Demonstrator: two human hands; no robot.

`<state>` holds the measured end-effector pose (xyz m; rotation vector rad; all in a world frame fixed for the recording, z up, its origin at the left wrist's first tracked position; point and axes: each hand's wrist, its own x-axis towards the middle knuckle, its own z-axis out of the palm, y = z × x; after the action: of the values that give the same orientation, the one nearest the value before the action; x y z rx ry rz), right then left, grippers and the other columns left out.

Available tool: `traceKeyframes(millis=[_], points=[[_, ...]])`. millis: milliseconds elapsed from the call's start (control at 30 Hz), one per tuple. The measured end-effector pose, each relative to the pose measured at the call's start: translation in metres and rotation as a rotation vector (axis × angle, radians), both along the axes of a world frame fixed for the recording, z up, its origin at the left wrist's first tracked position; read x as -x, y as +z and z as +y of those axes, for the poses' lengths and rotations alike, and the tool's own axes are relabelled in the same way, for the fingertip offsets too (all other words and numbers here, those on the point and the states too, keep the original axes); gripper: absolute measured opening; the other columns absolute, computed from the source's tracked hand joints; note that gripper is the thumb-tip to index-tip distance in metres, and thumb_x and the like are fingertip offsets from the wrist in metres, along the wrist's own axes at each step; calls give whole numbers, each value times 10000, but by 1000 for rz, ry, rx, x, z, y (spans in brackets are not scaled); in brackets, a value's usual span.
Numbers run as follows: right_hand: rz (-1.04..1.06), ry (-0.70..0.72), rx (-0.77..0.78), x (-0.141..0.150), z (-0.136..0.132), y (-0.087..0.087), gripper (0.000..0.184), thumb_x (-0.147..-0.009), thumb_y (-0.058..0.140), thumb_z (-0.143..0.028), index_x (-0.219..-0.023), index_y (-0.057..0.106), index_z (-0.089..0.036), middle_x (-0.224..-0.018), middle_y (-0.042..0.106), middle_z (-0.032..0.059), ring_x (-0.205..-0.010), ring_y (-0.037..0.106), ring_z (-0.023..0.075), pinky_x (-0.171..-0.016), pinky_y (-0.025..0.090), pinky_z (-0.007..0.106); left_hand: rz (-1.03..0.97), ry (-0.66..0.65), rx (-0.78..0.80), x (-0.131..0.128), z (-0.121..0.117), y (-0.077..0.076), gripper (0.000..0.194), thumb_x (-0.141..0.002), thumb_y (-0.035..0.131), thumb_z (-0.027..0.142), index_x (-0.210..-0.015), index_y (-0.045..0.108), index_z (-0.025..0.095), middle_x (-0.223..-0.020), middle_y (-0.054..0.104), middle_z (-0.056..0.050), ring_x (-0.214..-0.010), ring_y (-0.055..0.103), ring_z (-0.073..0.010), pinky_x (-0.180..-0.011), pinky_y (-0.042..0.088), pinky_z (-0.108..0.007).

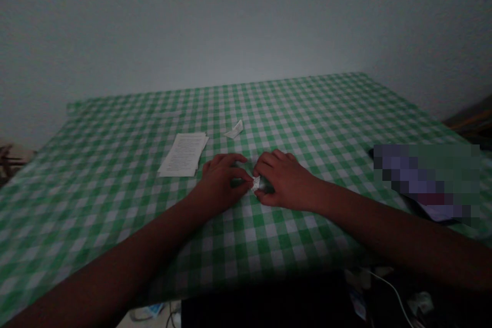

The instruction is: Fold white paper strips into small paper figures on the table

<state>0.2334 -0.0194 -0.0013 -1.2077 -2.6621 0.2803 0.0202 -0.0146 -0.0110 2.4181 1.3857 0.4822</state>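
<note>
Between my two hands, just above the tablecloth, is a small folded piece of printed paper (256,183). My left hand (225,179) pinches its left side between thumb and fingertips. From the other side, my right hand (282,177) closes on it with curled fingers and thumb. Much of the paper is hidden by the fingers, so its full shape does not show. Beyond my hands lies a folded paper boat (235,129), white with print. Left of it rests a small stack of printed sheets (182,155), slightly fanned.
A green and white checked tablecloth (307,113) covers the table, which meets a plain wall (246,20) at the back. At the right a dark flat object (418,184) is mostly pixelated. A white cable (394,289) hangs below the front edge.
</note>
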Motion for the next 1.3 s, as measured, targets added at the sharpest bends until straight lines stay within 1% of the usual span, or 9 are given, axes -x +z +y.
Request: traceKeyframes(millis=[200,267,367,433,633,933,1067,1167,1300], points=[[54,19,41,-3,2,0,586,-729,746,-597,-1123,624,-181,-1155,589,96,-1065,494,305,-873,385,449,11,-11,9,0,0,2,65,-842,712,327,-892,756,324,-1325,599,14,-1251,474,-290,-1041,364,-536],[100,39,74,-6,5,0,504,-765,739,-546,-1113,636,-195,-1159,596,86,-1067,500,290,-883,381,434,22,-18,3,1,-1,2,80,-847,700,318,-907,752,324,-1336,592,11,-1251,472,-288,-1038,360,-536],[151,39,102,-7,8,-1,247,-873,653,-376,-1058,665,-213,-1096,621,66,-1035,522,254,-884,375,406,45,-22,8,1,-3,3,106,-857,683,320,-938,749,335,-1357,578,8,-1259,458,-285,-1041,346,-537],[167,16,89,-5,9,-3,166,-890,619,-306,-1012,678,-209,-1040,632,59,-1004,534,239,-869,375,392,51,-15,4,1,-4,2,108,-858,689,354,-949,748,343,-1355,578,9,-1258,455,-287,-1044,338,-538],[185,-60,57,2,9,-12,162,-817,695,-308,-950,683,-217,-990,643,46,-993,549,243,-848,372,380,48,-5,-8,-1,-4,-1,113,-811,755,372,-922,755,353,-1342,582,20,-1244,460,-296,-1040,342,-537],[184,-116,37,0,20,-14,47,-804,666,-226,-847,665,-207,-874,641,22,-890,561,204,-795,386,335,41,-13,15,-1,-2,0,115,-812,749,382,-922,749,348,-1337,583,11,-1250,474,-291,-1045,336,-548],[185,-158,-13,-3,27,-16,15,-812,637,-205,-819,649,-199,-842,636,23,-844,559,191,-773,394,324,30,-9,1,-1,-2,-1,107,-815,748,381,-914,751,341,-1343,583,13,-1257,469,-292,-1049,331,-543],[212,-159,-29,-6,32,-17,26,-818,613,-196,-813,639,-199,-817,627,20,-820,560,186,-773,401,322,33,-10,-6,0,-1,-1,113,-813,749,378,-921,753,342,-1340,587,15,-1259,469,-298,-1053,327,-542],[293,-110,19,-10,33,-14,72,-828,571,-162,-841,636,-190,-813,619,20,-799,564,173,-758,411,309,59,-43,2,3,1,0,147,-840,714,356,-982,749,368,-1346,582,15,-1258,473,-307,-1027,349,-543]])
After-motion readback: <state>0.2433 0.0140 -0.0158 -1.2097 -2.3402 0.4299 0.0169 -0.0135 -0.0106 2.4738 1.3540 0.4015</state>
